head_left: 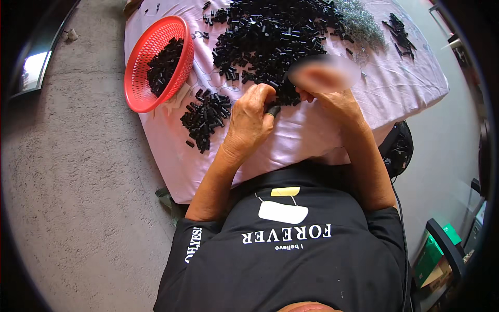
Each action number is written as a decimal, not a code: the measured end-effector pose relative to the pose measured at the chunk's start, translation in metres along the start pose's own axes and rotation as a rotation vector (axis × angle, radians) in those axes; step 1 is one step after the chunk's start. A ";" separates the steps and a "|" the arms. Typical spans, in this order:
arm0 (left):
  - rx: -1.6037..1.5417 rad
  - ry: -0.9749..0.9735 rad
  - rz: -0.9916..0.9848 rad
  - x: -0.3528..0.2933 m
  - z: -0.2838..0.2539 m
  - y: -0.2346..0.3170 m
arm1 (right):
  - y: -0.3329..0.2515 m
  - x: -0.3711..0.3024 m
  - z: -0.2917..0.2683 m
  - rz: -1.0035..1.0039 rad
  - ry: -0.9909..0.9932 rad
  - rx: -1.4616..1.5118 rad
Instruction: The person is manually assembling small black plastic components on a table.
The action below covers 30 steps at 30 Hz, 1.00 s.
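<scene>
A large heap of small black tubular pieces [265, 39] spreads over the pink cloth in front of me. At its near edge, my left hand [248, 115] has its fingers curled in a pinch, with a dark cover [272, 111] on one fingertip. What it pinches, if anything, is hidden. Beside it, to the right, my right hand [334, 100] is bent inward with curled fingertips near the same pieces. A blurred patch covers much of that hand, so its grip is unclear. A smaller pile of black pieces [205, 119] lies left of my left hand.
A red perforated basket [134, 78] holding black pieces sits at the table's left edge. Thin silvery metal parts [361, 23] are piled at the far right, near longer black pieces [400, 35]. The pink-clothed table [405, 99] ends close to my body.
</scene>
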<state>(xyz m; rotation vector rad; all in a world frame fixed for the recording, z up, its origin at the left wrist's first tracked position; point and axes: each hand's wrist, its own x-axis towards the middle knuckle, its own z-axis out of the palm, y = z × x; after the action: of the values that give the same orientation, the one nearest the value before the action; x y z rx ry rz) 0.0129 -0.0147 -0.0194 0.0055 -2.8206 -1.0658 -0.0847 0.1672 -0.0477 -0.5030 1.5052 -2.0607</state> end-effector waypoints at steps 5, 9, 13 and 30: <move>0.008 0.019 -0.018 -0.004 -0.003 0.002 | -0.001 -0.001 0.001 0.011 -0.011 -0.025; 0.065 0.000 0.001 -0.004 -0.006 0.001 | -0.001 -0.001 0.002 0.018 -0.004 -0.030; 0.083 -0.016 -0.002 -0.005 -0.004 -0.003 | -0.001 -0.001 0.001 0.022 -0.012 -0.024; 0.147 0.096 0.089 -0.004 -0.005 -0.006 | -0.001 0.000 0.001 0.026 -0.008 -0.035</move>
<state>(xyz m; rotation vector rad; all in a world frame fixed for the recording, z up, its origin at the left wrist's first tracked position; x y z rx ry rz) 0.0176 -0.0220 -0.0204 -0.0523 -2.7768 -0.8163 -0.0839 0.1664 -0.0464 -0.5023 1.5372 -2.0138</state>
